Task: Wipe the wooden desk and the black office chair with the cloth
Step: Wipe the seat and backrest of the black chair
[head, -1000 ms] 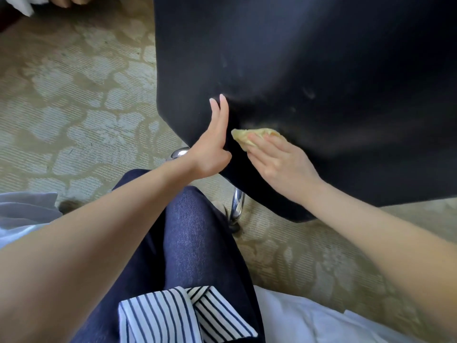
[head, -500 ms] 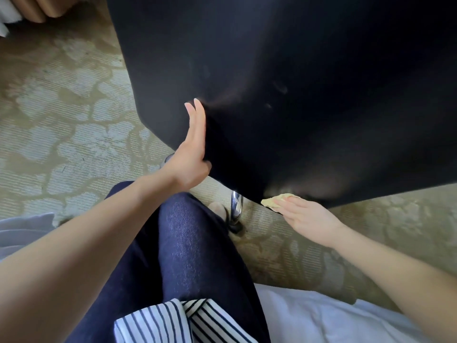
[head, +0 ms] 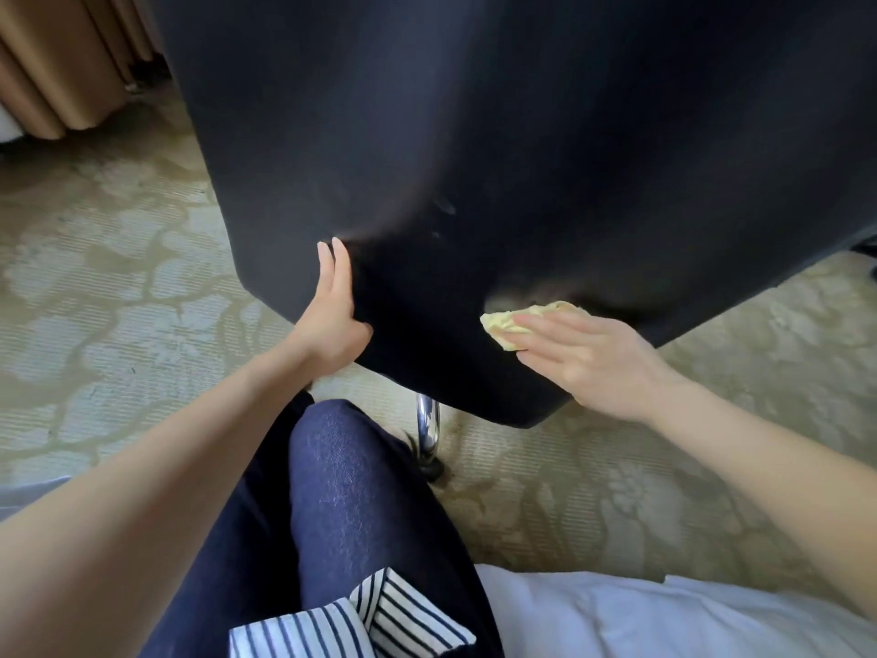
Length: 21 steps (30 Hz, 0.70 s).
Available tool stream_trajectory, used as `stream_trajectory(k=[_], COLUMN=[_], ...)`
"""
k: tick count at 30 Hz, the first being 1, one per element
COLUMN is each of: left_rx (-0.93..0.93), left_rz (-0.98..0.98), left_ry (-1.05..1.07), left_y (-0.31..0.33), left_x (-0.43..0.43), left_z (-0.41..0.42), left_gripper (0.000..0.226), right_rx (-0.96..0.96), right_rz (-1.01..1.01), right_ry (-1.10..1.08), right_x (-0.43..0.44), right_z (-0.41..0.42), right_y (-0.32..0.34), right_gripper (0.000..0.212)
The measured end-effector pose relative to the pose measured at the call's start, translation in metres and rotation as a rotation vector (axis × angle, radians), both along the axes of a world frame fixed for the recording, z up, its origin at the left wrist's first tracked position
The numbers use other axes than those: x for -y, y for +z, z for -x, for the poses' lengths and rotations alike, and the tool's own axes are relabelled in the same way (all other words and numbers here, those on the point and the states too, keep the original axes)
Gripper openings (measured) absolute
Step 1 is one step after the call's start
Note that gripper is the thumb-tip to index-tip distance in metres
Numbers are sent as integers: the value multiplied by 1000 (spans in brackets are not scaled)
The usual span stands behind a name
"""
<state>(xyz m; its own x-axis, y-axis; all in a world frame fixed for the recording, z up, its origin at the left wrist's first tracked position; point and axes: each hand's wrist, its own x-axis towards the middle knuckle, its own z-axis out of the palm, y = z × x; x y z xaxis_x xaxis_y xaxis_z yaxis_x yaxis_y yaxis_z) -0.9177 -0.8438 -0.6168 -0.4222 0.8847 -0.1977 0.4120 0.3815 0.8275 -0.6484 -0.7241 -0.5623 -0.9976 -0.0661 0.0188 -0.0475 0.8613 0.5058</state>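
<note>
Patterned beige carpet, tan curtain, black chair

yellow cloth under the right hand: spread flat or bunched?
Folded up: the small yellow cloth is a compact wad under the right hand's flat fingers.

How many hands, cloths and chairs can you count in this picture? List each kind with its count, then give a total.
Hands: 2 (left hand, right hand)
Cloths: 1 (yellow cloth)
Chairs: 1 (black chair)
Total: 4
</note>
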Motion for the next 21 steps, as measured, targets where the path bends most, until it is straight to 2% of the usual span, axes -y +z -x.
stream_trajectory(k=[4, 6, 9, 12, 16, 18, 21], left_rx=[-88, -145, -185, -208, -231, -252, -292], left_rz=[-64, -158, -291, -376, -341, -315, -307], left_ry=[-7, 30, 56, 28, -21, -52, -63], left_y=[12, 18, 26, 29, 29, 27, 26], left_x=[8, 13, 16, 13, 4, 1, 1], left_z=[-2, -4, -8, -9, 0, 5, 7], left_gripper=[98, 100, 102, 104, 106, 107, 108], right_rx=[-184, -345, -611, -755, -808, -752, -606], right_rz=[-111, -149, -137, -112, -93, -63, -2], right_ry=[75, 104, 115, 60, -7, -7, -14], right_x=[3, 8, 17, 23, 27, 27, 23], right_z=[35, 61, 103, 135, 145, 140, 119], right_y=[40, 58, 79, 78, 44, 18, -27], right_gripper=[22, 24, 25, 22, 26, 29, 22])
